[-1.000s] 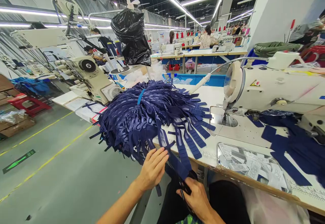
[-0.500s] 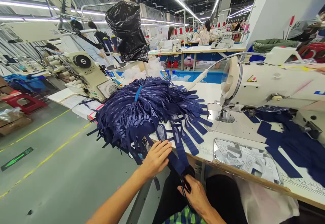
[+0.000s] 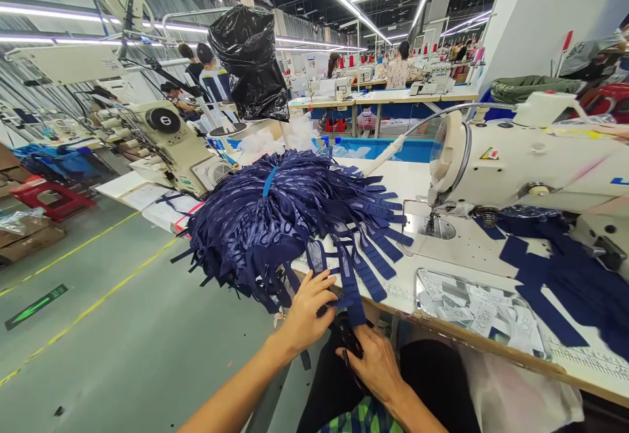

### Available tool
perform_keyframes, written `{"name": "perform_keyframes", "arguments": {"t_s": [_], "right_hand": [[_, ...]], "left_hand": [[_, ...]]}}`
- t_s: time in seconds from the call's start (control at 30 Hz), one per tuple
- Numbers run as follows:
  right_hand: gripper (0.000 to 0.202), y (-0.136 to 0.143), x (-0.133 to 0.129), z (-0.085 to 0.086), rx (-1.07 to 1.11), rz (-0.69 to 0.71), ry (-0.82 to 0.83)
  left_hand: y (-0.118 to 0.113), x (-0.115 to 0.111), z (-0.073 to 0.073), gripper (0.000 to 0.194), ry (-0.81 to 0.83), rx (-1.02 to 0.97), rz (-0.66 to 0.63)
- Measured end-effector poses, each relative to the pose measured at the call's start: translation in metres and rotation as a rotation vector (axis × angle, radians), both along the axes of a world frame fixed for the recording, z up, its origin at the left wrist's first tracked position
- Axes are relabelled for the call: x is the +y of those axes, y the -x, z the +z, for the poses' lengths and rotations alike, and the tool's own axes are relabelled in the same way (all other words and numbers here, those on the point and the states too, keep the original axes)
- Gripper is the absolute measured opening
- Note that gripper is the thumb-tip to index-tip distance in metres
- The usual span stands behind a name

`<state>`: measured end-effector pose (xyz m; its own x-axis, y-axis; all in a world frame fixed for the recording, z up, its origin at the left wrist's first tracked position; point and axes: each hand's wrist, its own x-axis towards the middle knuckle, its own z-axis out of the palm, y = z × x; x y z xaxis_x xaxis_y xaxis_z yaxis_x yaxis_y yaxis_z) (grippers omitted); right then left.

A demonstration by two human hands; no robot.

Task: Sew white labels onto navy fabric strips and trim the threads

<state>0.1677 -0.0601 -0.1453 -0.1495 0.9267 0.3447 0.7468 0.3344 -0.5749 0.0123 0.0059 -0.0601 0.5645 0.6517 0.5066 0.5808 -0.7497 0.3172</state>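
Observation:
A large bundle of navy fabric straps point(image 3: 255, 217), tied with a blue band point(image 3: 268, 183), spreads over the table's front left edge. At its lower edge my left hand point(image 3: 308, 312) is closed on a navy strap point(image 3: 318, 259), fingers bent over it. My right hand point(image 3: 376, 357), lower and to the right, grips black-handled scissors point(image 3: 350, 340) above my lap. Their blades are hard to make out against the dark trousers. Close above the right hand hangs another strap end point(image 3: 354, 305) from the bundle.
A sewing machine point(image 3: 511, 158) stands on the right, with navy fabric pieces point(image 3: 550, 289) beside it. A clear tray of white labels point(image 3: 481, 308) lies near the table's front edge. Another machine point(image 3: 164, 135) and a hanging black plastic bag point(image 3: 253, 59) are behind the bundle.
My right hand has shifted slightly left and up with the scissors. The strap piece that stretched between my hands no longer spans them; my left hand's fingers have bent more.

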Motion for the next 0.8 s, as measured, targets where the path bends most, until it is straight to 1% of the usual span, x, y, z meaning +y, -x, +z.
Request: {"name": "perform_keyframes", "arguments": {"t_s": [0.07,0.13,0.2,0.27,0.37,0.47,0.57,0.63,0.73,0.8], "right_hand": [[0.042,0.002,-0.001,-0.003,0.001,0.012,-0.032],[0.045,0.003,-0.005,-0.007,0.048,0.027,-0.016],[0.044,0.002,-0.009,-0.01,0.167,0.022,0.057],[0.04,0.002,-0.011,-0.01,0.335,0.039,0.146],[0.035,0.003,-0.005,-0.004,0.535,0.098,0.199],[0.035,0.007,0.005,0.003,0.617,0.095,0.184],[0.037,0.011,0.011,0.007,0.643,0.065,0.182],[0.038,0.013,0.01,0.006,0.631,0.039,0.196],[0.035,0.011,0.004,-0.007,0.554,0.072,0.215],[0.031,0.008,-0.002,-0.021,0.497,0.126,0.212]], "left_hand": [[-0.002,-0.002,0.003,0.014,0.03,0.0,0.014],[-0.004,-0.003,0.008,0.012,0.055,-0.008,0.032],[-0.004,-0.003,0.016,0.01,0.038,-0.013,0.046],[-0.004,-0.003,0.025,0.01,-0.021,-0.006,0.037],[-0.004,-0.002,0.038,0.011,-0.069,0.025,-0.025],[-0.004,0.0,0.046,0.015,-0.021,0.051,-0.114],[-0.003,0.002,0.046,0.023,0.078,0.079,-0.169],[-0.001,0.002,0.043,0.032,0.144,0.085,-0.187],[0.006,0.0,0.039,0.041,0.169,0.074,-0.183],[0.012,-0.003,0.04,0.036,0.156,0.069,-0.153]]}}
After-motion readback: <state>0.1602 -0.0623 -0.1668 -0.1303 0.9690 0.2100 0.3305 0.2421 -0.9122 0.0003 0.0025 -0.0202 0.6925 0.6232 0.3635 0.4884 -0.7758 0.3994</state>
